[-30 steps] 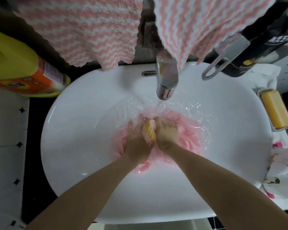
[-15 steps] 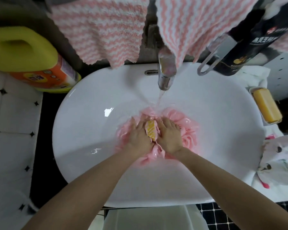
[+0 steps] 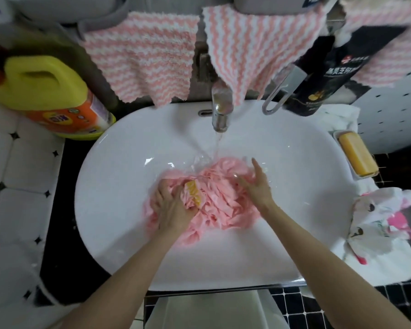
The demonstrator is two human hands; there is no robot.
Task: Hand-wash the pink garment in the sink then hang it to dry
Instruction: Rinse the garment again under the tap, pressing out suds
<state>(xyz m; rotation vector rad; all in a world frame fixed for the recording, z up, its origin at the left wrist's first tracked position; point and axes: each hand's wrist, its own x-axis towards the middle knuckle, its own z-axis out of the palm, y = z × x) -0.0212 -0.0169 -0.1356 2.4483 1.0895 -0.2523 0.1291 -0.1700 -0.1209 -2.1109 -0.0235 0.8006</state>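
White sink (image 3: 128,233): pink garment (image 3: 223,210) heaped in basin straight below tap (image 3: 221,112), long axis left-right. Your left hand (image 3: 173,210), below-left of tap, curls round garment fold with yellow piece (image 3: 193,194). Your right hand (image 3: 259,188), below-right of tap, fingers straight, flat on garment, nearer stream (image 3: 217,148). Loose bulk lies right of your grip.

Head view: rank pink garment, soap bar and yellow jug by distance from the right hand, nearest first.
1. pink garment: under the right hand, touching it, in the sink.
2. soap bar: on the sink's right edge.
3. yellow jug: far left, beyond the sink's rim.
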